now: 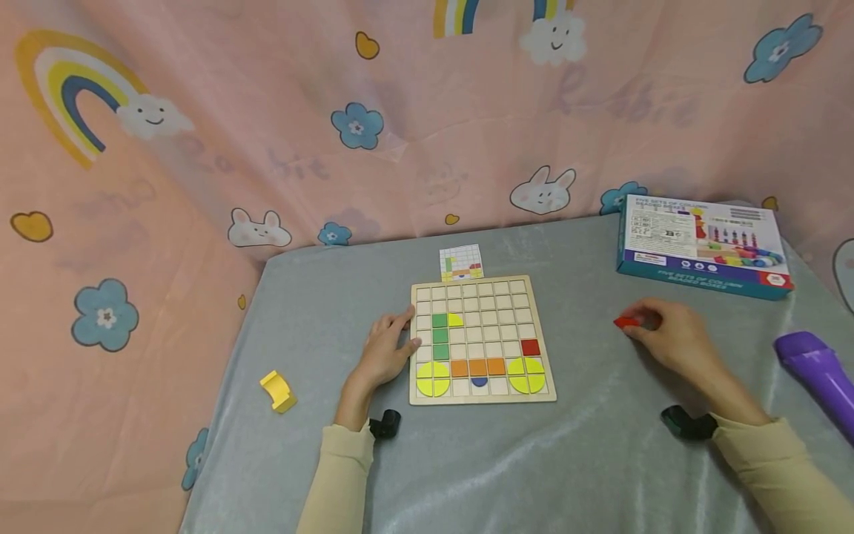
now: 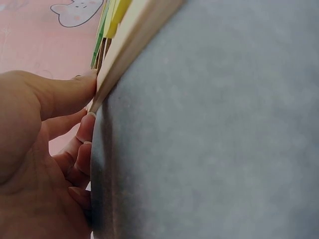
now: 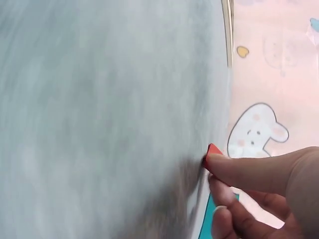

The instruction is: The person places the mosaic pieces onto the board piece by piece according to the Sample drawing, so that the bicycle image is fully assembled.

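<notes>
A square wooden grid board (image 1: 480, 400) lies on the grey cloth, with green, yellow, orange, red and blue pieces set in its cells. My left hand (image 1: 385, 351) holds its left edge, thumb on the frame and fingers along the side. In the left wrist view, the thumb (image 2: 75, 94) presses at the board's rim (image 2: 122, 57). Right of the board, my right hand (image 1: 674, 337) pinches a small red pointed piece (image 1: 626, 322) between thumb and fingers. The right wrist view shows this red piece (image 3: 213, 151) close over the cloth, partly covered by the thumb.
A pattern card (image 1: 460, 261) lies behind the board, partly under its top edge. At the left sits a yellow arched block (image 1: 277, 391). A flat toy box (image 1: 703, 245) stands at the back right, with a purple microphone-like object (image 1: 815, 374) in front of it.
</notes>
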Demonstrator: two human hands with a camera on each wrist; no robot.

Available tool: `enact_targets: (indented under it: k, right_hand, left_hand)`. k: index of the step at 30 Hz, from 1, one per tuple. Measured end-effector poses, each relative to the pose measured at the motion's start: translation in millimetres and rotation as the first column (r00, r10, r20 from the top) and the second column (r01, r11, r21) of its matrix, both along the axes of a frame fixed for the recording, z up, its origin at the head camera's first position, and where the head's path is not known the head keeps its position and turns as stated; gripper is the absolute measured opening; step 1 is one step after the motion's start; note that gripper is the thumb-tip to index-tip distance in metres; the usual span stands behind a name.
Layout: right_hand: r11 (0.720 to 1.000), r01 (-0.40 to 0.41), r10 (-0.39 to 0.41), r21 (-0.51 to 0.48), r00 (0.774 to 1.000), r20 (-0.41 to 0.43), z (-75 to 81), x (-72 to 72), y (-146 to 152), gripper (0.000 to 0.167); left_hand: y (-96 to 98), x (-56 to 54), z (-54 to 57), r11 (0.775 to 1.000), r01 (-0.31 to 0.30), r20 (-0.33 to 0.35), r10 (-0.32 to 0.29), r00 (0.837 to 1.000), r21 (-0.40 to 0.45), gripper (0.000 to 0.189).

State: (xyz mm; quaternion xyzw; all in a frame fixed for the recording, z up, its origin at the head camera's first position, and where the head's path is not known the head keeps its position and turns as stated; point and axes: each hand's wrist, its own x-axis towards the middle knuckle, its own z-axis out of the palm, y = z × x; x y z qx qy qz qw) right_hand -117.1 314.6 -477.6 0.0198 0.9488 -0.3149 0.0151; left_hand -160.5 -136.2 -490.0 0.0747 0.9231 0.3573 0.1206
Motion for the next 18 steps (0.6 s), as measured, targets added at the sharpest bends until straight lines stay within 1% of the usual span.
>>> enact_targets:
  k: [6, 9, 14, 18]
  right_hand:
    - [0.999, -0.006, 0.004, -0.037, 0.999, -0.048, -5.3, -3.6, -21.8, 0.02]
    - [0.998, -0.032, 0.028, -0.051, 0.997, -0.076, -4.6, -6.5, -37.7, 0.019]
    - [0.995, -0.083, 0.075, -0.061, 0.989, -0.125, 0.8, -11.8, -64.1, 0.016]
    - [0.988, -0.13, 0.118, -0.081, 0.983, -0.138, 3.7, -15.1, -83.7, 0.015]
  left_hand:
    - [0.3, 0.7, 0.5, 1.0, -0.002, -0.002, 0.002, 1.0, 0.003, 0.064]
    - [0.5, 0.8, 0.7, 1.0, -0.002, -0.002, 0.002, 1.0, 0.001, 0.063]
    - [0.8, 0.5, 0.8, 1.0, -0.003, 0.0, 0.003, 1.0, -0.005, 0.063]
    - [1.1, 0.3, 0.2, 1.0, -0.003, 0.001, 0.003, 1.0, -0.009, 0.063]
